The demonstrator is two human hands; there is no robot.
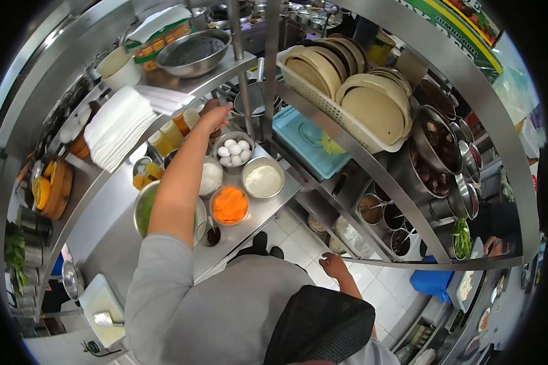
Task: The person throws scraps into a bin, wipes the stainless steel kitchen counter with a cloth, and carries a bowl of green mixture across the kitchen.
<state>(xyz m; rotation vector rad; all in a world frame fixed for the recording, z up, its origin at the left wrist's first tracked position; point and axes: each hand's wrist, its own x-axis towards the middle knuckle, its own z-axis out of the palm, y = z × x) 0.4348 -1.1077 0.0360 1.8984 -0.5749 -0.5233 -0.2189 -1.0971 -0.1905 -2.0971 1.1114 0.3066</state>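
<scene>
My left hand (215, 117) reaches across the steel counter to the back, beneath the upper shelf. Its fingers are curled, and what they hold, if anything, is hidden. Close by stand squeeze bottles (181, 123) with yellow and brown contents and a steel bowl of white eggs (234, 151). Nearer to me are a bowl of orange slices (230, 205), a bowl of white powder or paste (263, 181) and a second pale-filled bowl (210, 176), partly behind my forearm. My right hand (333, 266) hangs low at my side, holding nothing, its fingers loosely apart.
White folded towels (120, 129) and a steel pan (193, 53) occupy the upper shelf. Steel posts (268, 73) divide the station. Right of them are a basket of beige dishes (371, 109), a blue-lidded container (307, 143) and sauce pots (400, 241). A cutting board (101, 304) lies lower left.
</scene>
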